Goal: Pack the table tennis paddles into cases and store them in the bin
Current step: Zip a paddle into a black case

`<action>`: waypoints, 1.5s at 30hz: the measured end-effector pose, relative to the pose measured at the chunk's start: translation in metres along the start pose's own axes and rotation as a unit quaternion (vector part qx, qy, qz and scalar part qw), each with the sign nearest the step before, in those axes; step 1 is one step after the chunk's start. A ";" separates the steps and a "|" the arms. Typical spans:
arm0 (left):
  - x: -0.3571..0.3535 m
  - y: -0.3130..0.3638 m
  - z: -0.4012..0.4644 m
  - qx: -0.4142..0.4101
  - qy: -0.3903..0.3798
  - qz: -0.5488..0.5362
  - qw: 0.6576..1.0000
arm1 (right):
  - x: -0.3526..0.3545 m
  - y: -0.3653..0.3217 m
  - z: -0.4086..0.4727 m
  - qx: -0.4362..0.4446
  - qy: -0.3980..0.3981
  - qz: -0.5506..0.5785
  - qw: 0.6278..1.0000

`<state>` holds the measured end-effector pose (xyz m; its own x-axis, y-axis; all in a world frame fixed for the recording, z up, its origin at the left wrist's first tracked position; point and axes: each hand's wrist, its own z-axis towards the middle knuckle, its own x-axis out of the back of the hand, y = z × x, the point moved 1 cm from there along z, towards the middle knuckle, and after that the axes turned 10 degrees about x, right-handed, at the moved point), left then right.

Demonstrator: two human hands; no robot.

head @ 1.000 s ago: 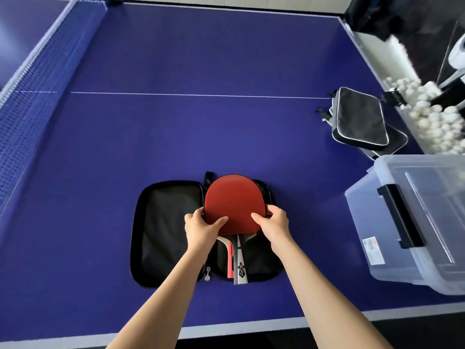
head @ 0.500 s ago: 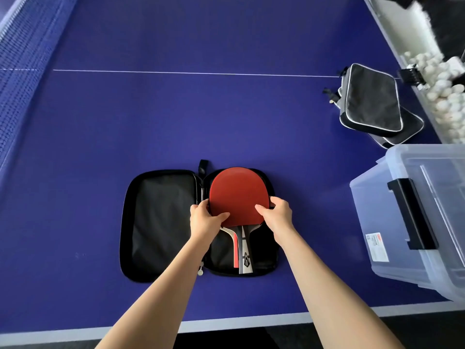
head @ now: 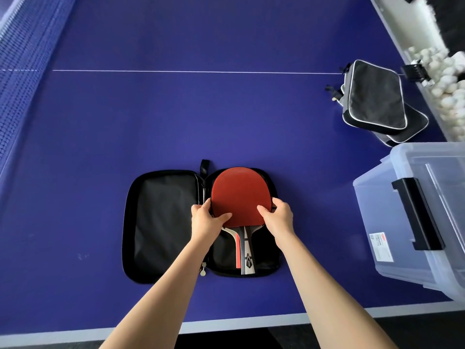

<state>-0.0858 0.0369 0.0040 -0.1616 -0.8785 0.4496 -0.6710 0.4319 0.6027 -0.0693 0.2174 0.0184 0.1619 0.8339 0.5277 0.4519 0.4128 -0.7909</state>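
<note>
A black zip case lies opened flat on the blue table, near the front edge; its left half shows only dark lining; its right half holds a red paddle, blade toward the far side and handle pointing back at the person, the handle lying inside the case's lower right part. A second handle edge, red and grey, shows just beside and under the first, so another paddle seems to lie beneath, though little of it can be seen.

The left hand grips the blade's left edge, thumb on the red rubber and fingers curled behind the rim; the right hand pinches the right edge likewise, thumb on top, fingers tucked under.

At the right edge of the table a clear plastic bin stands with a black latch and a white label; what is inside cannot be told through its walls. Beyond it two closed black cases with pale piping lie stacked, the upper one askew on the lower. Past the table's right edge, a mass of white balls fills a trough. The net runs along the far left.
</note>
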 end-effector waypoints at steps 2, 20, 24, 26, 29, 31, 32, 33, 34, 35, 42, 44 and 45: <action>0.001 0.001 -0.001 -0.002 0.001 0.003 1.000 | 0.001 -0.001 -0.001 0.005 0.008 0.008 1.000; 0.154 -0.103 -0.006 0.105 0.243 0.049 0.963 | 0.026 0.019 -0.043 -0.008 0.066 0.030 0.997; 0.154 -0.117 -0.015 0.073 0.171 -0.019 0.982 | 0.025 0.017 -0.053 -0.002 0.063 0.034 0.997; 0.158 -0.117 -0.023 0.068 0.133 -0.095 0.984 | 0.025 0.012 -0.058 0.006 0.065 0.035 0.997; 0.167 -0.106 -0.047 0.027 0.083 -0.218 0.972 | 0.022 -0.002 -0.065 0.039 0.066 0.037 0.996; 0.170 -0.090 -0.070 -0.019 0.056 -0.243 0.968 | 0.017 -0.017 -0.069 0.067 0.056 0.042 0.995; 0.168 -0.079 -0.082 -0.047 0.042 -0.242 0.968 | 0.013 -0.027 -0.072 0.081 0.051 0.046 0.994; 0.164 -0.069 -0.093 -0.075 0.029 -0.235 0.969 | 0.009 -0.038 -0.074 0.099 0.044 0.048 0.993; 0.158 -0.058 -0.104 -0.102 0.021 -0.220 0.970 | 0.005 -0.050 -0.078 0.120 0.036 0.050 0.991; 0.150 -0.048 -0.113 -0.125 0.014 -0.199 0.972 | 0.000 -0.062 -0.081 0.142 0.025 0.053 0.988; 0.093 -0.008 -0.148 -0.195 -0.036 -0.122 0.973 | -0.015 -0.120 -0.103 0.170 -0.043 0.077 0.982; 0.085 -0.004 -0.150 -0.206 -0.045 -0.115 0.971 | -0.011 -0.121 -0.103 0.171 -0.035 0.050 0.983; 0.083 -0.004 -0.150 -0.207 -0.053 -0.108 0.971 | -0.008 -0.120 -0.102 0.174 -0.037 0.027 0.984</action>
<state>0.0123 -0.0072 0.1380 -0.1382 -0.9645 0.2251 -0.3532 0.2604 0.8986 -0.0350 0.1236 0.1409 0.1066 0.8775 0.4676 0.1147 0.4562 -0.8824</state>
